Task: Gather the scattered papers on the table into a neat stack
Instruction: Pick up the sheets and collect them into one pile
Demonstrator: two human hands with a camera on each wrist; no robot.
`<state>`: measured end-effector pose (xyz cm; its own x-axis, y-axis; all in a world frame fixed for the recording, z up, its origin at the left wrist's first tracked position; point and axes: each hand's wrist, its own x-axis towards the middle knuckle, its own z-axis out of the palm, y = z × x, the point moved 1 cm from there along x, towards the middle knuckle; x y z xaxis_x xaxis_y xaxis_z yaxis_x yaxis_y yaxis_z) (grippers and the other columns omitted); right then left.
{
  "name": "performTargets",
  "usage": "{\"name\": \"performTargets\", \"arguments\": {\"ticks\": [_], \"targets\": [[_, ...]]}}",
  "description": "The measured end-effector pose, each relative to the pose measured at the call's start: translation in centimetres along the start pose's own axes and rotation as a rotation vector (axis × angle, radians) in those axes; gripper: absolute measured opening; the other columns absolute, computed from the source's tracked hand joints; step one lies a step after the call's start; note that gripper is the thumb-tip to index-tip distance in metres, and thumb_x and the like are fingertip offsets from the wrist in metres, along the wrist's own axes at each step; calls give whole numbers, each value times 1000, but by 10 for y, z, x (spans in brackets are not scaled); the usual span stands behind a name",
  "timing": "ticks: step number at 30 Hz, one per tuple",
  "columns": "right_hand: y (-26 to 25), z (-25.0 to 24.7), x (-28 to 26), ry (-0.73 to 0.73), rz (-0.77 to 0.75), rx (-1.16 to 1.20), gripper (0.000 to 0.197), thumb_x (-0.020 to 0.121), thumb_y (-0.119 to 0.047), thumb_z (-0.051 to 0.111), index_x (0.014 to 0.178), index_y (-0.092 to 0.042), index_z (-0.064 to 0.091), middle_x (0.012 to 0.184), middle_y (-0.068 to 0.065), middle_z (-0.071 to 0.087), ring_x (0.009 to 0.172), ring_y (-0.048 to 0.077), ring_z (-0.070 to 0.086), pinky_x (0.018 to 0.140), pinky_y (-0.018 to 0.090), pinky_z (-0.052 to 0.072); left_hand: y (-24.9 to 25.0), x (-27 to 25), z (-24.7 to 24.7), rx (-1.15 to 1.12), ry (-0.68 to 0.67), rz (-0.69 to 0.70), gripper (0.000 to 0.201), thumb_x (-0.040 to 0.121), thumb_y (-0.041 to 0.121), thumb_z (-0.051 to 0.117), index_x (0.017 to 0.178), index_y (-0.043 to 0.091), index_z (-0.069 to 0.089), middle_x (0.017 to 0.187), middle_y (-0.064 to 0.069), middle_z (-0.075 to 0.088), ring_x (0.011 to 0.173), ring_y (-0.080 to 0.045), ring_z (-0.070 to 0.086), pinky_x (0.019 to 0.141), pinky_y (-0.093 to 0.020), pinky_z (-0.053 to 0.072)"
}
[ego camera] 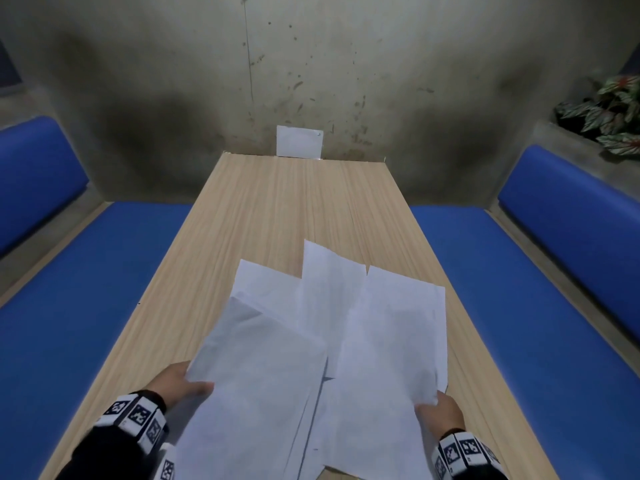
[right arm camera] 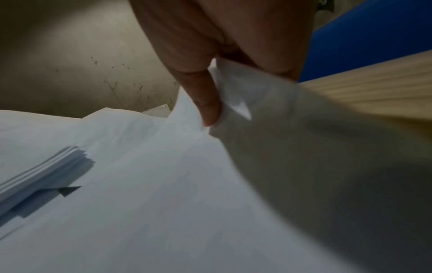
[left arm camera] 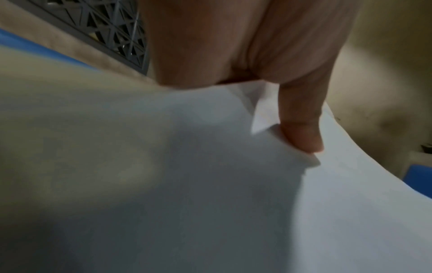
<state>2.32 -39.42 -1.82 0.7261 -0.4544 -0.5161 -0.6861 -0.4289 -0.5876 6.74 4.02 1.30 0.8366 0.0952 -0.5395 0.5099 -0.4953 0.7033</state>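
White papers [ego camera: 311, 341]: fanned out, overlapping on your wooden table [ego camera: 263, 209].
Left hand [ego camera: 180, 384]: you pinched the left sheets' edge.
Right hand [ego camera: 440, 412]: thumb clamped the right sheets' corner.

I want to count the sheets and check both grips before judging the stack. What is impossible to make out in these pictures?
- Sheet count: the papers overlap, and the head view's bottom edge cuts them off.
- Left hand: its fingers go under the sheets; the left wrist view shows only the thumb on top.
- Right hand: same, only the thumb shows.
- White card at the far table edge: too small to read.
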Motion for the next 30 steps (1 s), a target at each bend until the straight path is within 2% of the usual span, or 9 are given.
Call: {"name": "performTargets", "arguments": {"ticks": [4, 6, 11, 17, 21, 25, 27, 28, 30], "targets": [[-13, 11, -10, -76, -40, 25, 11, 80, 0, 50, 82, -6, 59, 80, 12, 61, 71, 23, 54, 61, 26, 40, -2, -2, -6, -53, 35, 17, 32, 77, 6, 69, 107, -2, 63, 91, -14, 71, 85, -30, 67, 75, -35, 49], [-20, 28, -18, -119, -62, 35, 10, 80, -2, 55, 85, -8, 61, 84, 11, 62, 79, 23, 58, 68, 25, 43, 1, -5, -1, -125, 52, 23, 31, 79, 3, 66, 108, -4, 59, 95, -15, 67, 86, -29, 63, 73, -33, 46], [-27, 62, -27, -240, -91, 80, 10, 77, -6, 61, 85, -11, 64, 91, 11, 67, 92, 26, 65, 74, 26, 48, -8, 0, 6, -246, 103, -30, 46, 80, 6, 66, 122, -6, 51, 124, -21, 59, 112, -34, 56, 98, -39, 40], [-32, 35, -27, -116, -68, 87, 18, 82, -2, 50, 93, -10, 61, 94, 14, 62, 84, 24, 55, 75, 25, 40, -18, 3, -2, -249, 176, -117, 60, 79, 7, 67, 131, -8, 42, 138, -23, 48, 127, -38, 44, 107, -41, 33], [-51, -10, -34, 26, -83, 412, 13, 84, 1, 50, 93, 1, 59, 86, 16, 59, 77, 27, 54, 66, 30, 42, -20, -2, 9, -225, 224, -156, 69, 82, 8, 63, 140, -3, 29, 148, -21, 34, 136, -37, 33, 112, -43, 25], [-80, -18, -39, -1, -173, 524, 13, 85, 3, 52, 96, -1, 58, 92, 17, 61, 84, 29, 58, 66, 27, 46, -20, -4, 15, -235, 245, -166, 63, 81, 9, 63, 137, -2, 37, 142, -20, 43, 130, -38, 41, 110, -43, 31], [-90, 5, -45, -83, -225, 424, 14, 84, 8, 50, 91, -4, 55, 82, 13, 60, 73, 26, 58, 59, 15, 48, -18, -5, 17, -227, 237, -139, 58, 81, 10, 62, 133, -2, 40, 138, -17, 48, 127, -38, 45, 108, -43, 34], [-93, 21, -48, -140, -236, 346, 17, 84, 7, 51, 93, -7, 55, 83, 12, 61, 73, 24, 57, 60, 13, 48, -13, -11, 18, -219, 243, -143, 52, 83, 7, 60, 131, -4, 43, 133, -17, 51, 126, -38, 46, 104, -40, 35], [-89, 59, -47, -261, -233, 174, 29, 80, -7, 61, 109, -12, 60, 102, 9, 66, 91, 23, 61, 81, 22, 49, -9, -13, 22, -259, 244, -113, 43, 86, 7, 56, 128, -3, 48, 130, -20, 55, 121, -38, 50, 100, -40, 37]]}}
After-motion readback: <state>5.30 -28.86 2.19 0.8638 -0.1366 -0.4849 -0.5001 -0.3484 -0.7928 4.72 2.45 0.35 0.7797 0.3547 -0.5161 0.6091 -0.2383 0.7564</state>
